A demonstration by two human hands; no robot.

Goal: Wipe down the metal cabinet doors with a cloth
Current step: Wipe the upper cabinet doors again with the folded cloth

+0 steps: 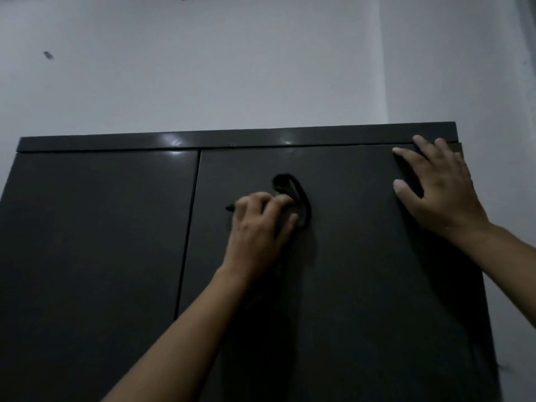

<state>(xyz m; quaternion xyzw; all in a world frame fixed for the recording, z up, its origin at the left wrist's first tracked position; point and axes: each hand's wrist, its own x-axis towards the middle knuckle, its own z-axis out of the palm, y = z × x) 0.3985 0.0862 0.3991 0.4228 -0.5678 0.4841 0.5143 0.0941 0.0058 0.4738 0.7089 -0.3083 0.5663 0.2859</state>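
Fingers (269, 201) of the left hand (258, 227) curl round a bunched dark cloth (303, 207) and press it against the right door (348, 300), at its upper middle. Fingers (404, 153) of the right hand (441, 190) lie spread and flat on that door's upper right corner and hold nothing.

Likely faults, largest first:
- **Door:** the thin panel may flex or rattle under wiping pressure if the bracing right hand lifts.
- **Missed patches:** in this dim light, dark cloth on dark metal makes them hard to notice.
- **Cloth:** a loose loop stands clear of the grip above the knuckles, so it may slip free on a fast stroke.

Surroundings:
- A pale wall (232, 68) rises behind the cabinet.
- The left door (95, 242) hangs beside the right one, closed. Whether it has been wiped cannot be told.
- The top rail (203, 139) runs above both doors.
- A narrow seam (188, 227) divides the doors.
- A small mark (48, 55) shows on the wall.

The only obstruction is the right hand itself, which covers the corner it steadies.
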